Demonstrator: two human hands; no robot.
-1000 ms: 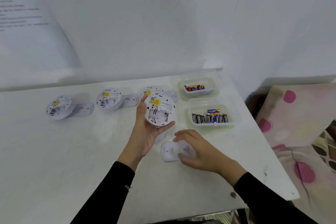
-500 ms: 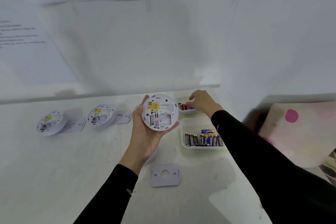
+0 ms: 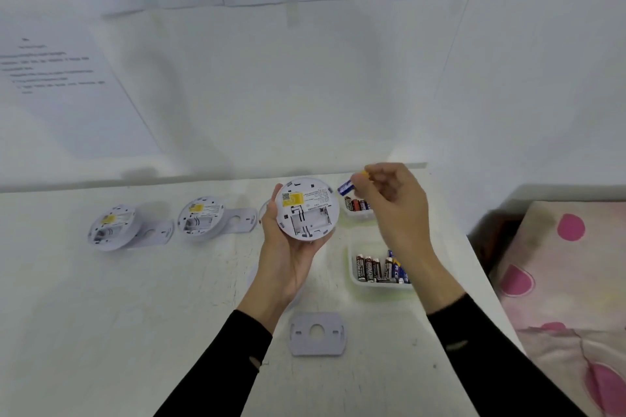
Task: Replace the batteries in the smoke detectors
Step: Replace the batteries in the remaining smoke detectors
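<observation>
White smoke detector (image 3: 306, 210), back up and battery bay bare, sits gripped in the left hand (image 3: 284, 257) above the surface (image 3: 135, 315), while the curled fingers (image 3: 374, 176) of the right hand (image 3: 393, 203) pinch a blurred blue battery (image 3: 346, 187) over the far tray (image 3: 359, 215), the wrist hiding part of the near tray (image 3: 379, 284).

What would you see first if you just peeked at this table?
Right in the middle, the left hand holds a round white smoke detector up, with its open back facing the camera. Beside it, the right hand pinches a blue battery near the far battery tub. The far-left detector and the next detector lie opened on the table.
</observation>
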